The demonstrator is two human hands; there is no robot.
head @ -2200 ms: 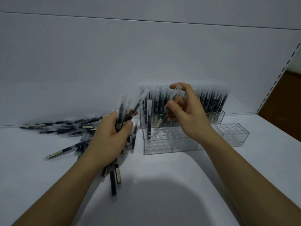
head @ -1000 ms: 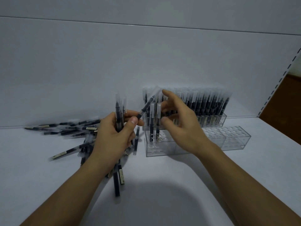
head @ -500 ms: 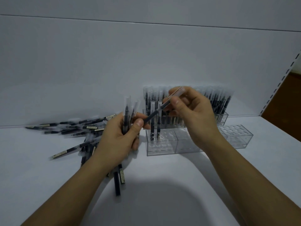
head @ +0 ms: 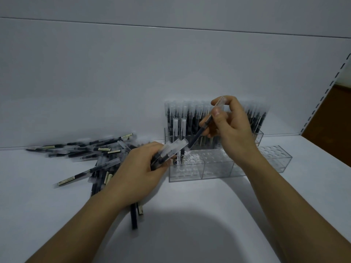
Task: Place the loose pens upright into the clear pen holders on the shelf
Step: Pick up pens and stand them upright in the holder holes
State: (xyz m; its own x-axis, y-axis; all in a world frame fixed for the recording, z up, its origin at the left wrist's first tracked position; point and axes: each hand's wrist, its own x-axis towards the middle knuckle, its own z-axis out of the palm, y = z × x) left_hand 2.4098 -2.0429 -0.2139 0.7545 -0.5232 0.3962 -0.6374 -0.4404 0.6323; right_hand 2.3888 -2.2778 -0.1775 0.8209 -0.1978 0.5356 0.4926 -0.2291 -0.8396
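Here, the right hand (head: pixel 234 130) is pinching one tilted pen (head: pixel 198 135) over the front holder (head: pixel 218 169), while the left hand (head: pixel 138 175) is clamping its grip around a pen bundle (head: pixel 171 150).

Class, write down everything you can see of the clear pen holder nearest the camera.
The front holder is a clear, plastic-looking box with dividing walls and a top plate of round holes. It stands on the white shelf, just before a full holder. Two capped pens stand upright in its left end; other holes in view look empty. The right hand hides part of it.
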